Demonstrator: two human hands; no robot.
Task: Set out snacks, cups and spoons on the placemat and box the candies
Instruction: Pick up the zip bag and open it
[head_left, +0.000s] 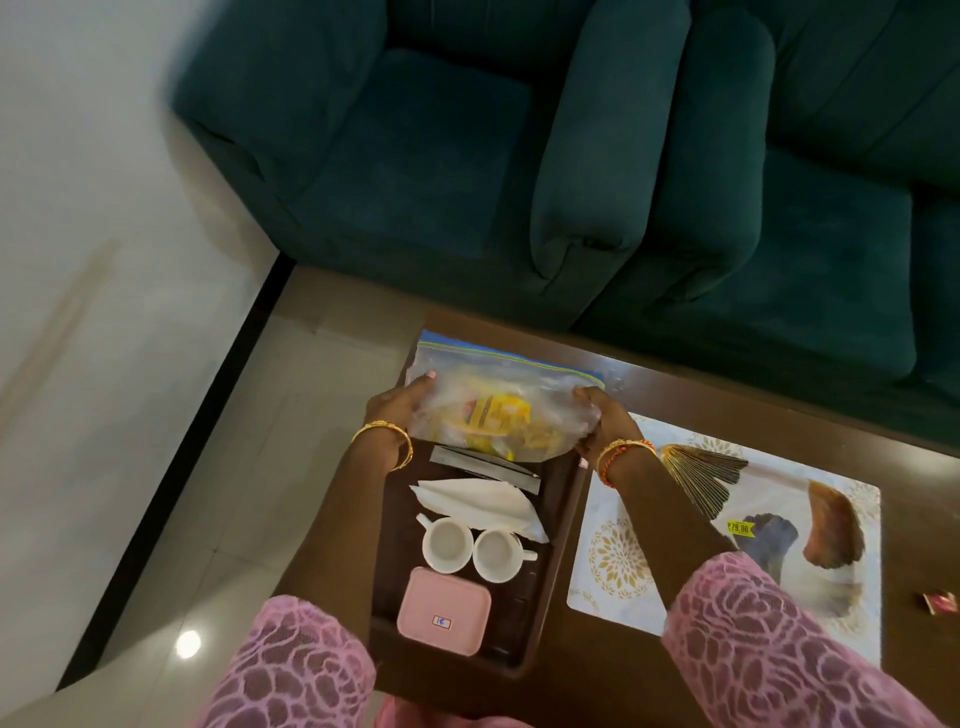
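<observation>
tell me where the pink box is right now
In the head view, the pink box lies at the near end of the dark tray, just in front of the two white cups, left of the placemat.

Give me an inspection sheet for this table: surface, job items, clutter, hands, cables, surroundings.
Surface: dark wooden table; brown tray beside a patterned placemat.
Job's things: clear zip bag of yellow snack packs held above the tray's far end; on the tray, two white cups, a pink box with lid on, white napkins, a long silvery packet. Spoons not made out.
Clutter: red wrapper at the right edge.
Hands: left hand and right hand each grip a side of the bag.
Cables: nothing seen.
Surroundings: green sofa behind, pale tiled floor to the left.
</observation>
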